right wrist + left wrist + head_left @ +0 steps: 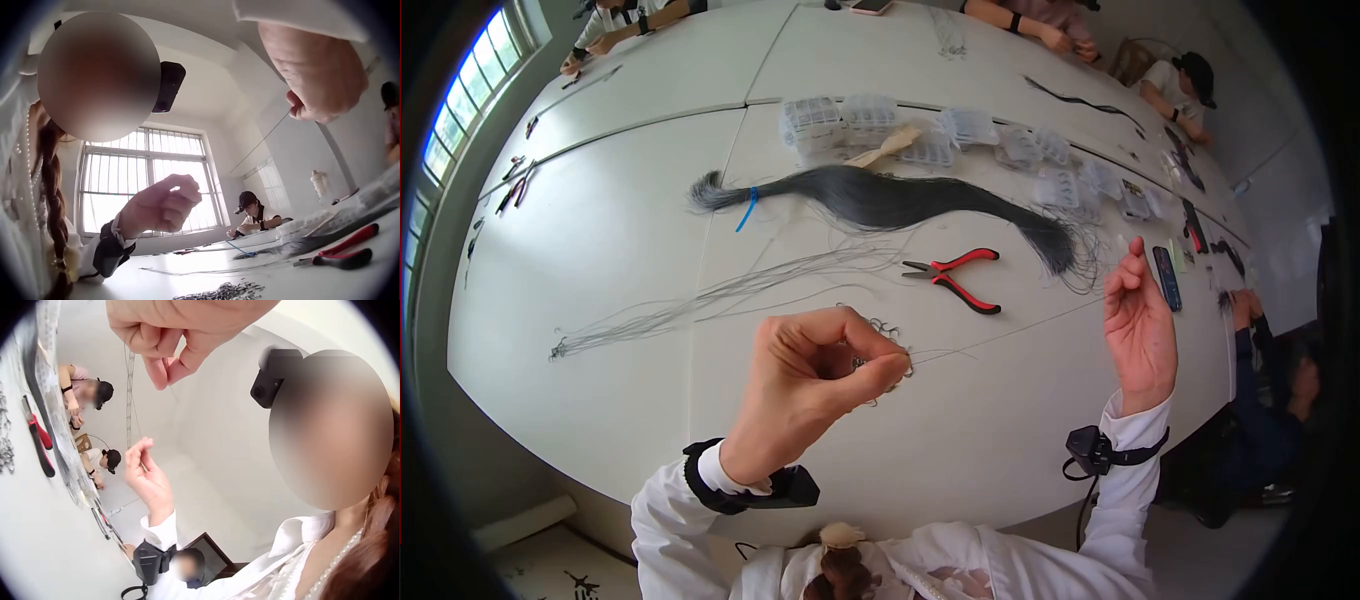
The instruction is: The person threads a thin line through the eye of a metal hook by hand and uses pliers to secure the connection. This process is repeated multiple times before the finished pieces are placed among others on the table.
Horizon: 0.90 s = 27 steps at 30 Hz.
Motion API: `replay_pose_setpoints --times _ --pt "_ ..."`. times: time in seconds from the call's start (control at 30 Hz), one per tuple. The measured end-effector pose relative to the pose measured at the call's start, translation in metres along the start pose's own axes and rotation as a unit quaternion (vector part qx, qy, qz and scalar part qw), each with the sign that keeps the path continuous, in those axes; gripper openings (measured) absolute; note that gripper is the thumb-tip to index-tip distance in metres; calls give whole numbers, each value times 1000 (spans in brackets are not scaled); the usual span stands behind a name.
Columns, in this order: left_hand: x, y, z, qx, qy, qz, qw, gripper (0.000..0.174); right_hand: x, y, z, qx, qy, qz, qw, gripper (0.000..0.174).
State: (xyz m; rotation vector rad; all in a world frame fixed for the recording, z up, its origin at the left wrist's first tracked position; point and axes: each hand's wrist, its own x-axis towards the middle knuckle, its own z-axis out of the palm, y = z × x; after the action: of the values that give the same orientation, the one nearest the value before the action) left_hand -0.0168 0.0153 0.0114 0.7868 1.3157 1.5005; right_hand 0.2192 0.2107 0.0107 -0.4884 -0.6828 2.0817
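Note:
My left hand point(810, 385) is raised over the near middle of the table, thumb and index fingertip pinching a thin grey line point(262, 140). Opposite it, my right hand point(1142, 340) is held palm up on the right, fingers curled around the other part of the line. Between the two hands the line runs straight and taut. Beneath my left hand lies a pile of small metal hooks point(219, 292), partly hidden by that hand in the head view. Just beyond are pliers point(941, 272) with red and black handles, their jaws pointing left.
Behind the pliers stretches a thick bundle of dark grey strands point(870, 195) with a blue tie point(747, 210). Loose lines point(700, 302) with hooks at one end lie left. Clear plastic boxes point(812, 118) stand farther back, and a phone point(1167, 278) lies right. Other people sit around the table.

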Motion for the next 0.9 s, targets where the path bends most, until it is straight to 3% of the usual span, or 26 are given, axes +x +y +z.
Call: replay_pose_setpoints --times 0.03,0.23,0.3,0.47,0.53,0.57,0.63,0.67,0.73,0.77,0.83,0.9 --pt "2 -2 -1 -1 -3 1 1000 8 2 -17 -11 5 17 -46 999 26" --pt "8 -9 -3 98 39 58 993 6 18 -62 -57 -76 56 -88 992 30" --pt "6 -5 -2 187 54 71 978 5 18 -64 -58 -129 56 -98 985 31" --pt "5 -5 5 268 66 144 950 6 16 -50 -26 -295 76 -127 944 35" --pt "4 -5 7 287 70 164 941 6 14 -39 -1 -446 33 -160 880 36" --pt "4 -5 7 305 61 178 934 7 12 -31 12 -446 32 -158 881 36" --pt "3 -6 8 323 54 190 925 7 8 -11 37 -557 -66 -204 802 32" --pt "3 -7 8 321 48 195 926 8 5 0 44 -557 -69 -203 802 32" --pt "3 -8 8 318 44 198 926 8 -1 19 54 -603 -187 -230 740 21" --pt "3 -8 8 313 44 200 927 9 -1 25 60 -603 -191 -229 740 21" --pt "3 -7 7 308 48 203 928 10 -2 36 71 -647 -319 -267 638 15" --pt "3 -7 5 314 32 202 927 11 -7 44 82 -662 -311 -261 630 14"
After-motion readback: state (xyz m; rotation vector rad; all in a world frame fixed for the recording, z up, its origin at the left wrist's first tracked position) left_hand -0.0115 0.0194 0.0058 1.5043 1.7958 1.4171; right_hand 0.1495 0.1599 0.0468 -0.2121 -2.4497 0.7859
